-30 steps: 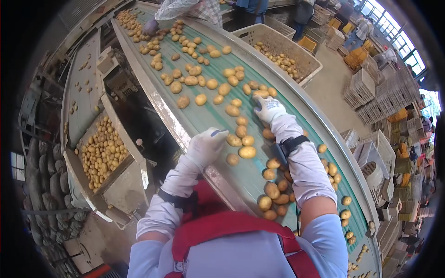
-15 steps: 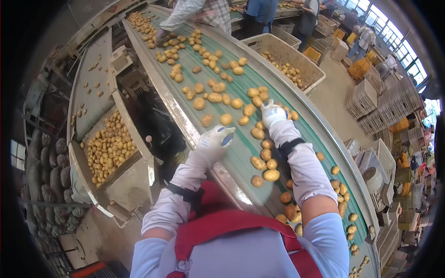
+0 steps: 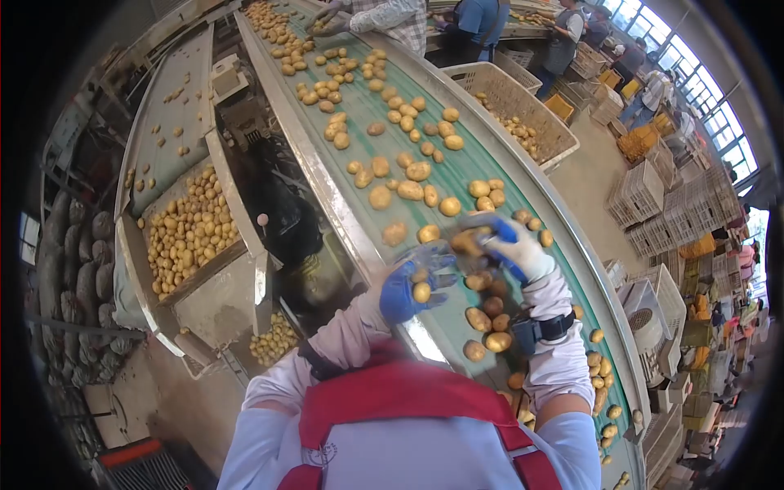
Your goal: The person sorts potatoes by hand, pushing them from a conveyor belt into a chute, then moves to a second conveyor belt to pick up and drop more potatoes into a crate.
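My left hand, in a white glove with a blue palm, is turned palm inward at the near edge of the green conveyor belt. A small potato rests against its palm, the fingers partly spread and blurred. Over the belt, my right hand curls its gloved fingers around a potato, which is smeared by motion. Below that hand lie several potatoes on the belt, some partly hidden by my right forearm. More potatoes are scattered farther up the belt.
Left of the belt, a metal chute holds a potato pile. A plastic crate with potatoes stands beyond the belt's far rail. Another person's gloved hand is over the upper belt. Stacked crates stand at the right.
My left hand has turned its palm inward and now has a potato against it. My right hand has drawn back toward me and lifted a potato. The view has shifted slightly.
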Demonstrator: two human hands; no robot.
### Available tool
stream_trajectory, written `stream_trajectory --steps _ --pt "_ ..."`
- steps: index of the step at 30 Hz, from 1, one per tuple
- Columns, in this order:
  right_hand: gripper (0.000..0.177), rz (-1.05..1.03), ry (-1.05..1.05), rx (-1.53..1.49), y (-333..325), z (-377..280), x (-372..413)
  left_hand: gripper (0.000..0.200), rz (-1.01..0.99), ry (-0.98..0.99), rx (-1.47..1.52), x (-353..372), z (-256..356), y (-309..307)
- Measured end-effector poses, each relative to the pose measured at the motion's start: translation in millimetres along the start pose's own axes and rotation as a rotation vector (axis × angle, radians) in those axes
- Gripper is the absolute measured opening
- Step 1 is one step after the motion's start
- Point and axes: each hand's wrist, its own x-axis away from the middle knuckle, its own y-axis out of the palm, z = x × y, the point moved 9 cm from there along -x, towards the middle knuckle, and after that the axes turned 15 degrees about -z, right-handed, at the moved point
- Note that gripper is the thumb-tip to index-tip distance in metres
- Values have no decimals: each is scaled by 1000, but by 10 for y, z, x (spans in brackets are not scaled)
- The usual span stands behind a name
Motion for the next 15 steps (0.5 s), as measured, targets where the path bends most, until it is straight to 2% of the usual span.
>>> stream_trajectory --steps 1,2,4,6,7,8,9,10,12,14,15 --pt "39 -80 -56 272 110 -102 -113 50 93 22 36 4 19 144" --pt "43 -159 -113 545 207 -179 -215 50 96 21 29 -11 21 83" --pt "49 -76 -116 441 -7 -264 -411 51 -58 31 301 -72 -37 51" --pt "50 19 90 403 -531 80 -780 53 -2 34 224 -2 -68 -61" --pt "51 78 58 650 -812 282 -1010 53 3 54 267 29 -79 -94" --pt "56 134 116 861 -953 427 -1151 54 11 74 313 55 -80 -131" --pt "58 113 319 898 -1072 692 -1312 53 -24 65 313 75 -34 -57" --pt "58 104 325 888 -994 791 -1372 53 -12 64 321 107 0 -114" --pt "57 265 502 1070 -1044 955 -1397 51 16 63 -74 130 233 -245" --pt "55 347 453 992 -1176 1072 -1336 45 20 51 -159 -7 523 -115" --pt "56 309 456 983 -1180 1077 -1258 40 92 169 -756 -58 833 -87"
